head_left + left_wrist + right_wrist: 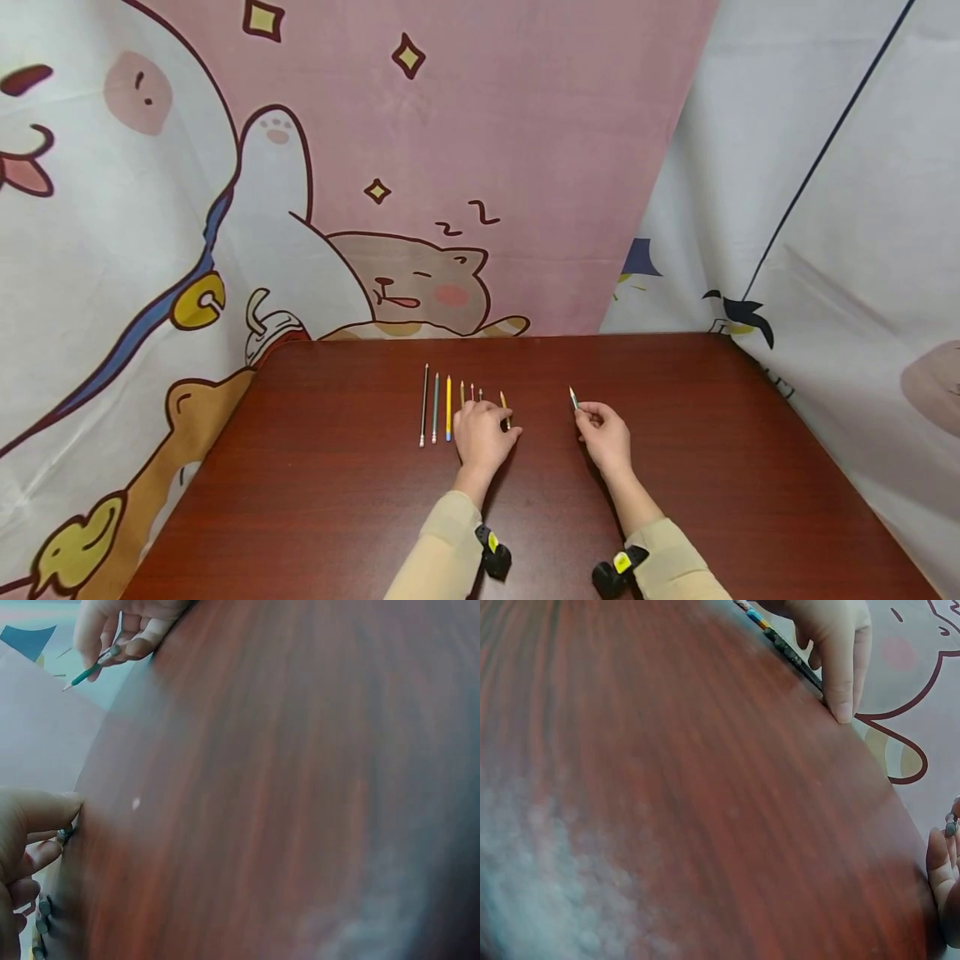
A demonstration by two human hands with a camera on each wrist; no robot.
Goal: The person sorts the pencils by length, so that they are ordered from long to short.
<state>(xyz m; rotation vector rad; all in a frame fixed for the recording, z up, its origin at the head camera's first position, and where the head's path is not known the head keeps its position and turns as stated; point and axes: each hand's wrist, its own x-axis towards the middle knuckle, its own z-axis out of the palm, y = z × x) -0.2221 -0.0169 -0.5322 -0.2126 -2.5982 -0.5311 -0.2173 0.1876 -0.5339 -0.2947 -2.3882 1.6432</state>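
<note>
My left hand (pixel 482 433) reaches over the right part of a row of pencils on the table. A yellowish pencil (pixel 504 402) lies between its thumb and forefinger, and in the left wrist view the pencil's end (pixel 66 832) shows between these fingertips. Several pencils beside it are partly hidden by the hand. To their left lie a black pencil (pixel 424 406), a green one (pixel 435 408) and a yellow one (pixel 448 408), all roughly parallel. Off to the right, my right hand (pixel 606 437) pinches a teal pencil (pixel 574 400), its sharpened tip pointing away from me.
The dark red-brown wooden table (pixel 337 500) reaches back to a cloth backdrop (pixel 562 167) with cartoon animals. A pale curtain (pixel 840 208) hangs on the right. Both wrists carry small black cameras, one at the left wrist (pixel 495 557) and one at the right wrist (pixel 611 575).
</note>
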